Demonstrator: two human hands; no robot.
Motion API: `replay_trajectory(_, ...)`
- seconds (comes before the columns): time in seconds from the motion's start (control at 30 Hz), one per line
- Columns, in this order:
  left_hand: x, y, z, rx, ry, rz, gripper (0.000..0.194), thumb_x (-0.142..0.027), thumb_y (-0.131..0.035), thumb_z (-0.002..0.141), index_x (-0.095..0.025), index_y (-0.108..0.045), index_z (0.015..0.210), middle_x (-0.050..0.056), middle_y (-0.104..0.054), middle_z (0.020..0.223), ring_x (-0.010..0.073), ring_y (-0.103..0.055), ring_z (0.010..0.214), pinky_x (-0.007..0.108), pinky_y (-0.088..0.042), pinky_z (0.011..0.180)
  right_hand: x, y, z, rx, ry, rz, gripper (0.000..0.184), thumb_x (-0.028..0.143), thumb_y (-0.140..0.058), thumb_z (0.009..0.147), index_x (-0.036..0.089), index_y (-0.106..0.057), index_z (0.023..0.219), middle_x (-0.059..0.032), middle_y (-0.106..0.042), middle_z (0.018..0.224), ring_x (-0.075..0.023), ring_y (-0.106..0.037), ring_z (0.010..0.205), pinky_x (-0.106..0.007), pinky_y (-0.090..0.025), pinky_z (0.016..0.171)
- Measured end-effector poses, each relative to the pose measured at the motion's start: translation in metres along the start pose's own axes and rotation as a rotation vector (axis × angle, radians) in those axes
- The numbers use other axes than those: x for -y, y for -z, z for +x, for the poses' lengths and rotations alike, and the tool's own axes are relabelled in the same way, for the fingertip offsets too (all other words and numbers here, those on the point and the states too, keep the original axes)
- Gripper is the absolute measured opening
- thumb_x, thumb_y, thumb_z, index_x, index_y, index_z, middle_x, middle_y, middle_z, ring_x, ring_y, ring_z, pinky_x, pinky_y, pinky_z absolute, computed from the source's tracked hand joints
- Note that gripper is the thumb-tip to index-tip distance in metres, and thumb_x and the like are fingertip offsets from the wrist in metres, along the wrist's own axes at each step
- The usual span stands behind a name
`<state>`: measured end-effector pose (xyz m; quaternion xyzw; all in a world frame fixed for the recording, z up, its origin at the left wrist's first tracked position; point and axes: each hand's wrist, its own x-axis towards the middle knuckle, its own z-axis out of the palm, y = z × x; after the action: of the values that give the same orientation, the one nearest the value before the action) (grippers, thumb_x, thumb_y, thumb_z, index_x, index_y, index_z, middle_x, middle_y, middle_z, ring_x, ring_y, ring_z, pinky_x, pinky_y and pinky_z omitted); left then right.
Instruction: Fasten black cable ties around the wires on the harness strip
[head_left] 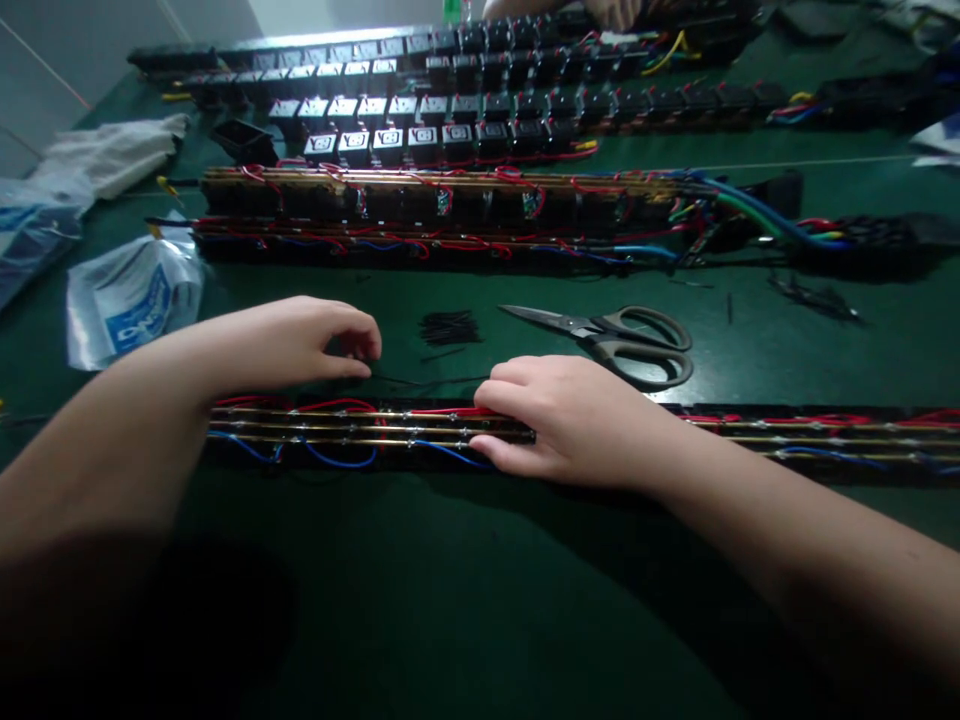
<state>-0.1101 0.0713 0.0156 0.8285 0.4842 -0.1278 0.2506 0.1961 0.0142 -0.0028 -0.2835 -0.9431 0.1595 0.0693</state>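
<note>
Head view: at nine o'clock the left hand (319, 338) bends fingertips close to thumb; whether they pinch the thin black strand (427, 383) I cannot tell. It runs towards three; the wired bar (409, 428) lies at six. At four, the right hand (559, 415) rests thumb and fingers apart on the bar; scissors (589, 328) lie at three.

The metal rods (360, 428) look smooth and glossy, the scissor handles (626, 340) matt, the bag (135, 295) shiny plastic.

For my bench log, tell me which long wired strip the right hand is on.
The frontmost wired strip, nearest the wearer: the right hand lies across it, and the other strips lie beyond the scissors.
</note>
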Motion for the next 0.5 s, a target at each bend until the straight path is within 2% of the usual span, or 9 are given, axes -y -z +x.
replay_trajectory(0.2, 0.031, 0.003, -0.005, -0.019, 0.009, 0.058, 0.034, -0.047, -0.061, 0.082, -0.028, -0.074, 0.107, 0.004, -0.076, 0.109, 0.0254, -0.071, 0.095, 0.037, -0.057, 0.084, 0.0, -0.001, -0.002, -0.023, 0.014, 0.005, 0.027, 0.04, -0.06, 0.099, 0.017, -0.067, 0.086, -0.0041, -0.067, 0.081, -0.0185, -0.057, 0.071, -0.03, -0.031, 0.061)
replay_trajectory(0.33, 0.03, 0.0, 0.0, 0.025, -0.016, 0.056, 0.028, -0.048, -0.063, 0.079, -0.029, -0.072, 0.097, 0.004, -0.073, 0.101, 0.0243, -0.07, 0.089, 0.035, -0.055, 0.077, 0.0, 0.0, -0.002, -0.029, 0.017, -0.006, 0.027, 0.039, -0.059, 0.099, 0.017, -0.067, 0.086, -0.004, -0.067, 0.08, -0.0186, -0.057, 0.07, -0.03, -0.032, 0.061)
replay_trajectory(0.5, 0.024, 0.001, 0.002, 0.062, -0.04, 0.054, 0.023, -0.043, -0.056, 0.082, -0.029, -0.071, 0.09, 0.004, -0.072, 0.098, 0.0234, -0.069, 0.088, 0.035, -0.054, 0.079, 0.0, -0.001, -0.001, -0.031, 0.021, -0.006, 0.027, 0.039, -0.06, 0.099, 0.017, -0.067, 0.086, -0.0042, -0.067, 0.08, -0.0187, -0.057, 0.07, -0.029, -0.033, 0.061)
